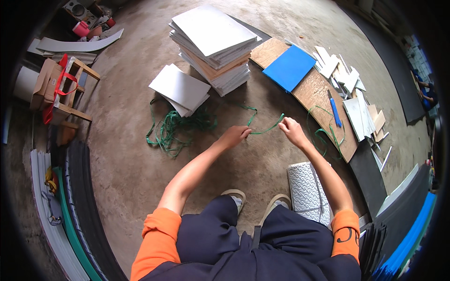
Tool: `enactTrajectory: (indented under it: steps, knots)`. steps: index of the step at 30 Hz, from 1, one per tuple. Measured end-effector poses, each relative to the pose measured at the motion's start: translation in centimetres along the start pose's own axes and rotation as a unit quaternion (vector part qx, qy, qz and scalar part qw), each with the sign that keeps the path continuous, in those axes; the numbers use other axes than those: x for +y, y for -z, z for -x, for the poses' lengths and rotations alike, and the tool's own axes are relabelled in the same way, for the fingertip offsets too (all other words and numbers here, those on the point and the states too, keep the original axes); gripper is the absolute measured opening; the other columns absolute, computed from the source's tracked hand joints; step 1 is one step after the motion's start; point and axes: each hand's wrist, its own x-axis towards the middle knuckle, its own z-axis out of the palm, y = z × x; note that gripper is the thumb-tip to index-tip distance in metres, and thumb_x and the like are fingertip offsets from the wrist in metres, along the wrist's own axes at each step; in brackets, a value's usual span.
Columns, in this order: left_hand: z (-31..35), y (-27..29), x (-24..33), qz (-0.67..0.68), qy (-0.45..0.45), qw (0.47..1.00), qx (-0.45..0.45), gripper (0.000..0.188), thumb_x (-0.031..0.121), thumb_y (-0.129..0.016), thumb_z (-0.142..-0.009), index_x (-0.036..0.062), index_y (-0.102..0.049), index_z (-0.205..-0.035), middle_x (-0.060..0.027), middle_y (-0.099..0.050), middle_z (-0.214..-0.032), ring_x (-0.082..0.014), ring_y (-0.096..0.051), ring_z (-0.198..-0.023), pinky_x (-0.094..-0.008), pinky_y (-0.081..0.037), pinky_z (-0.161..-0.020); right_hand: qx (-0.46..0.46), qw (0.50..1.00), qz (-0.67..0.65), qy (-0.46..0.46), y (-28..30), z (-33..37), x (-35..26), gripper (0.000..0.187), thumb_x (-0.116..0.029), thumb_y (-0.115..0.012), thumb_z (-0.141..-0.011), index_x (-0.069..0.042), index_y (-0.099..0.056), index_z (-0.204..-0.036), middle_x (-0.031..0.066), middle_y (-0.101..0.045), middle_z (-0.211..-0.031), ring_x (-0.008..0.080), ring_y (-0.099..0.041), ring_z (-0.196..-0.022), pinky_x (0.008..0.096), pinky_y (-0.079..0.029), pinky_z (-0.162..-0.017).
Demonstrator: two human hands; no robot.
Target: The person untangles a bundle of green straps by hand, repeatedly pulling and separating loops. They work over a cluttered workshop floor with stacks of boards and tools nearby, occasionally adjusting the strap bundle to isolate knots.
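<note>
This is a workshop: cut white sheets (pixel 213 33) rise in a stack on the bare concrete floor (pixel 126 103), near a tangle of green twine (pixel 169 130). Pale offcuts (pixel 349 79) lie heaped beside a wooden board (pixel 309 91) carrying a blue-handled knife (pixel 335 112), and long dark sheets (pixel 84 187) line the left side. At the dim right rim, a person in blue (pixel 428 95) seems to be there.

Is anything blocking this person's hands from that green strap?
Nothing visible is: the left hand and right hand both grip the green strap, which curves unobstructed between them.
</note>
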Motion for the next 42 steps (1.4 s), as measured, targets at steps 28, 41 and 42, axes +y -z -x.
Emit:
enactTrajectory:
  steps: [28, 41, 42]
  knots:
    - [-0.8, 3.4, -10.3, -0.342, 0.173, 0.889, 0.249, 0.033, 0.021, -0.063, -0.074, 0.0047, -0.048, -0.099, -0.0110, -0.047, -0.101, -0.0288, -0.047, -0.097, -0.0419, -0.044, -0.071, 0.040, 0.948, 0.289, -0.123, 2.4, -1.1, 4.2, 0.059, -0.022, -0.069, -0.069, -0.009, -0.042, -0.119, 0.0171, -0.035, -0.122, 0.0330, -0.033, -0.114, 0.0457, -0.035, -0.088]
    - [-0.6, 3.1, -4.6, 0.098, 0.037, 0.974, 0.201, 0.013, 0.007, -0.062, -0.074, 0.0025, -0.057, -0.084, -0.0117, -0.058, -0.079, -0.0244, -0.058, -0.074, -0.0319, -0.045, -0.065, -0.012, 0.985, 0.017, 0.173, -5.9, -5.4, -5.5, 0.054, -0.020, -0.065, -0.073, -0.009, -0.042, -0.120, 0.0107, -0.042, -0.119, 0.0275, -0.036, -0.113, 0.0422, -0.035, -0.089]
    - [-1.1, 3.0, -3.3, 0.106, 0.017, 0.977, 0.186, 0.013, 0.007, -0.062, -0.074, 0.0022, -0.057, -0.084, -0.0115, -0.058, -0.078, -0.0240, -0.058, -0.074, -0.0313, -0.045, -0.065, 0.003, 0.983, 0.013, 0.181, -6.3, -5.5, -5.2, 0.049, -0.020, -0.064, -0.074, -0.007, -0.045, -0.117, 0.0114, -0.047, -0.115, 0.0272, -0.041, -0.109, 0.0411, -0.037, -0.088]
